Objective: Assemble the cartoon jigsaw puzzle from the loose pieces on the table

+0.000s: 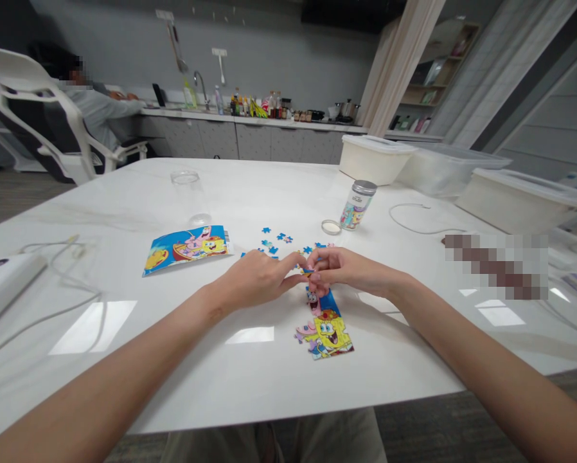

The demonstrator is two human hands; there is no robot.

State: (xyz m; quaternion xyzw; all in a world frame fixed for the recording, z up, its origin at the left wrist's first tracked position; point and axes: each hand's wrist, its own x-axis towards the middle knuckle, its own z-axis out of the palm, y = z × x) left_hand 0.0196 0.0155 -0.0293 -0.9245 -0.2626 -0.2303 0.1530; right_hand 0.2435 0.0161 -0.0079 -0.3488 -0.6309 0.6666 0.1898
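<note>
My left hand point(252, 278) and my right hand point(346, 267) meet above the table, both with fingers pinched at a small jigsaw puzzle piece point(308, 271). Fingers cover most of this piece. Directly below them lies a partly joined puzzle point(329, 331), showing a yellow cartoon face, a pink figure and a blue strip; its upper end is hidden by my right hand. Several loose blue puzzle pieces point(269, 245) are scattered beyond my hands. To the left, a folded picture sheet point(187, 249) with the same characters stands slightly raised off the white table point(182, 386).
A printed can point(356, 206) with a silver lid stands behind, beside a round lid point(331, 227). At the back left is a clear jar point(186, 186). White bins point(375, 161) line the right. Cables and a power strip point(9, 289) lie left. Another person point(100, 109) sits at the far counter.
</note>
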